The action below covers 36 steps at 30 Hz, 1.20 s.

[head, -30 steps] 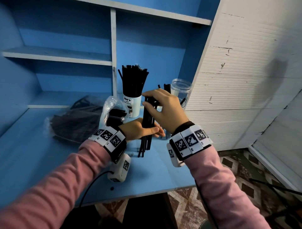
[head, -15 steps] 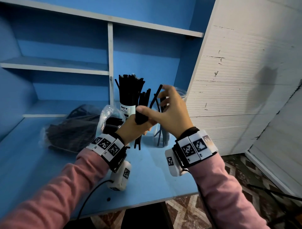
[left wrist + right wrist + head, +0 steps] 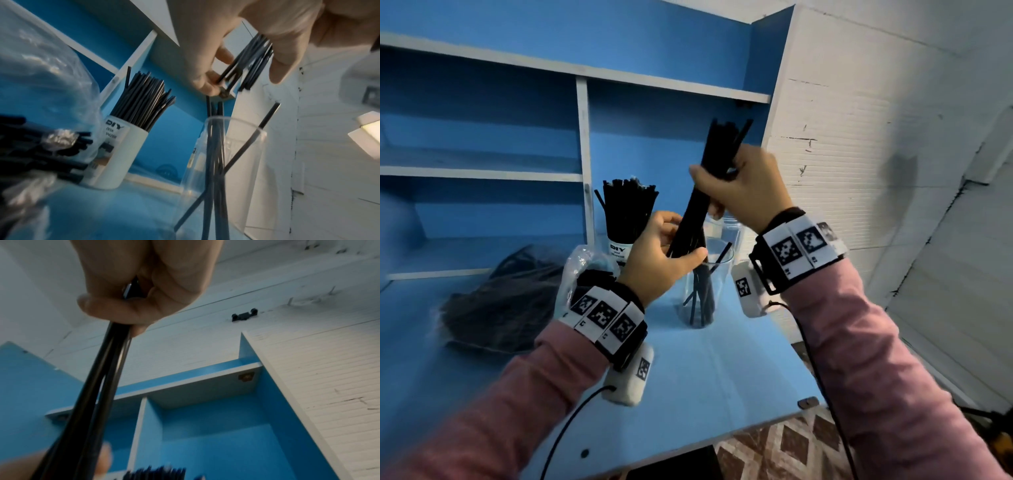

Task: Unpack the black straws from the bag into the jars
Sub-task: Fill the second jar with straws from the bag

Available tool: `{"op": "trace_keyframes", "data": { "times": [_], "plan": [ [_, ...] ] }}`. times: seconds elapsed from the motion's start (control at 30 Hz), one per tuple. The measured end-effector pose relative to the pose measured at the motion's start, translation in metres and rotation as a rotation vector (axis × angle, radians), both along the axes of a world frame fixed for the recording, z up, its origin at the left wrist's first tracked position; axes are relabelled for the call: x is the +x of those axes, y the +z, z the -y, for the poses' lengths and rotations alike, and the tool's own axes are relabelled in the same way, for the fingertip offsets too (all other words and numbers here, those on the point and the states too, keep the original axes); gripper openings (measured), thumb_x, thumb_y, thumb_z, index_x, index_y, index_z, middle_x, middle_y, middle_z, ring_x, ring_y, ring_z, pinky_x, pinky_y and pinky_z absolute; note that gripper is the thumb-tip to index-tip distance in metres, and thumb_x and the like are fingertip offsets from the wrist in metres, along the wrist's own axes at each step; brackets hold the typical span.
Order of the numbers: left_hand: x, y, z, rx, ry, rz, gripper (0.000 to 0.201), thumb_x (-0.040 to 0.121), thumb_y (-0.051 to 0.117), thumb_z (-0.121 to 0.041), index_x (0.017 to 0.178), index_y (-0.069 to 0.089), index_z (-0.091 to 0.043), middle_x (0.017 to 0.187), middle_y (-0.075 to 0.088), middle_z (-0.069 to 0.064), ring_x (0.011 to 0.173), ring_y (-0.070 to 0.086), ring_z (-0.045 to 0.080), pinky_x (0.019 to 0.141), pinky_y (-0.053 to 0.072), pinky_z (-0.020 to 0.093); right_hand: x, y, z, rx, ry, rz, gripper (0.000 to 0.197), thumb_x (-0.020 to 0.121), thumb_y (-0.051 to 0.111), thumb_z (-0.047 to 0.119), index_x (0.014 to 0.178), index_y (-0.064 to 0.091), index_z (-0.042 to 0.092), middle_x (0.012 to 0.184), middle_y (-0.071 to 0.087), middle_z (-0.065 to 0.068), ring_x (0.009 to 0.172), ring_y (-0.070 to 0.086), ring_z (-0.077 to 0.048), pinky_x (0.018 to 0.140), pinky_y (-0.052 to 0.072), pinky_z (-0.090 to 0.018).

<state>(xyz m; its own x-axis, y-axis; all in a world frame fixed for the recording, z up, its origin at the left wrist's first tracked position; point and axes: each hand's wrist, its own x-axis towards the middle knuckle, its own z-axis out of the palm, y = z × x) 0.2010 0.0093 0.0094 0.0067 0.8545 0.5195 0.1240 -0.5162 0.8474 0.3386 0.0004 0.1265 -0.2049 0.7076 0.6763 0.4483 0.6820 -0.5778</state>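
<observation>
A bundle of black straws [image 3: 717, 150] [image 3: 102, 369] stands nearly upright above a clear jar [image 3: 719, 298] [image 3: 242, 154] that holds a few straws. My right hand [image 3: 719, 185] [image 3: 133, 305] grips the bundle's upper half. My left hand [image 3: 678, 240] [image 3: 242, 76] curls round its lower end just over the jar's rim. A white jar [image 3: 619, 253] [image 3: 115, 154] behind and to the left is packed with straws. The clear plastic bag [image 3: 585, 270] [image 3: 41, 81] with straws in it lies on the blue desk [image 3: 722, 377], left of my left wrist.
A darker bag of straws [image 3: 496, 308] lies further left on the desk. Another clear jar [image 3: 731, 226] stands behind the first, mostly hidden. Blue shelves rise at the back, a white wall [image 3: 876, 171] is close on the right, and the desk's front right corner [image 3: 808, 401] is near.
The bundle was stood on the desk, then both hands lifted it up and over the clear jar. My right hand moved from the straw tops to a grip round the upper half.
</observation>
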Motion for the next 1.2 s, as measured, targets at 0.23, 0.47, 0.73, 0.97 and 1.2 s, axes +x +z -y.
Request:
{"op": "trace_keyframes", "data": {
  "times": [0.23,0.47,0.73,0.97,1.2],
  "plan": [
    [0.010,-0.031,-0.029,-0.247,0.042,-0.125,0.098,0.054,0.088,-0.038,0.128,0.026,-0.021,0.137,0.035,0.005,0.130,0.038,0.020,0.111,0.033,0.038,0.034,0.025,-0.015,0.134,-0.175,-0.214,0.030,0.085,0.064,0.015,0.070,0.059,-0.010,0.047,0.060,-0.006,0.034,0.053,-0.011,0.041,0.041,-0.018],
    [0.016,-0.044,-0.044,-0.313,-0.040,-0.229,0.080,0.065,0.085,-0.040,0.129,0.040,-0.021,0.136,0.051,-0.003,0.131,0.044,0.018,0.111,0.036,0.044,0.042,-0.009,-0.041,0.034,-0.287,-0.094,0.029,0.083,0.062,0.016,0.069,0.058,-0.009,0.052,0.063,-0.013,0.037,0.057,-0.011,0.042,0.046,-0.020],
    [0.019,-0.045,-0.044,-0.292,-0.045,-0.169,0.061,0.075,0.081,-0.020,0.125,0.048,-0.027,0.127,0.057,-0.013,0.123,0.050,0.010,0.103,0.040,0.034,0.034,-0.053,-0.065,-0.311,-0.252,0.268,0.026,0.086,0.066,0.021,0.069,0.061,0.002,0.054,0.064,-0.005,0.045,0.059,-0.011,0.047,0.051,-0.021],
    [0.019,-0.046,-0.042,-0.290,-0.067,-0.112,0.064,0.077,0.078,-0.012,0.130,0.045,-0.027,0.126,0.054,-0.013,0.122,0.047,0.008,0.098,0.037,0.028,0.034,-0.055,-0.075,-0.677,-0.022,0.375,0.014,0.084,0.072,0.023,0.083,0.069,0.009,0.071,0.069,-0.004,0.061,0.067,-0.012,0.066,0.058,-0.023],
    [0.019,-0.047,-0.044,-0.283,-0.045,-0.140,0.069,0.075,0.080,-0.017,0.133,0.043,-0.026,0.124,0.054,-0.014,0.117,0.047,0.006,0.097,0.038,0.028,0.039,-0.055,-0.078,-0.609,-0.046,0.338,0.032,0.082,0.072,0.038,0.081,0.069,0.006,0.077,0.071,-0.007,0.083,0.071,-0.027,0.083,0.058,-0.040]
  ]
}}
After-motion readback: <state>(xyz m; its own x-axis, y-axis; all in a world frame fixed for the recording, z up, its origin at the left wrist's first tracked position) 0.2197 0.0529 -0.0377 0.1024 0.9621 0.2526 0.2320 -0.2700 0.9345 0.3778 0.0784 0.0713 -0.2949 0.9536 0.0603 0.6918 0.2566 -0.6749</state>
